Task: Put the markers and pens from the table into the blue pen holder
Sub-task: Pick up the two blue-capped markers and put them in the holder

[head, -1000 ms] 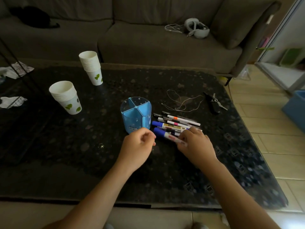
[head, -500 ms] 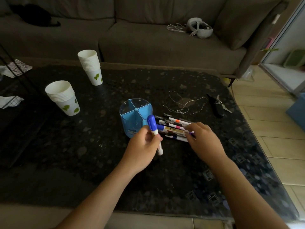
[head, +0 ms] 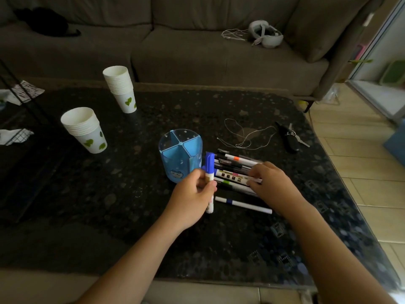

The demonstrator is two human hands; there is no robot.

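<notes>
My living room at home, a grey-brown sofa (head: 197, 51) just behind my dark speckled desk (head: 219, 238), tiled floor (head: 361, 172) right of the sofa, paper cup stacks (head: 119, 88) near the sofa

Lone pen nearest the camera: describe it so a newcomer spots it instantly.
On the dark table, find the blue pen holder and the pile of markers to its right. Nearer the camera than that pile, between the two hands, lies one thin white pen with a blue band, the only one lying apart.
</notes>
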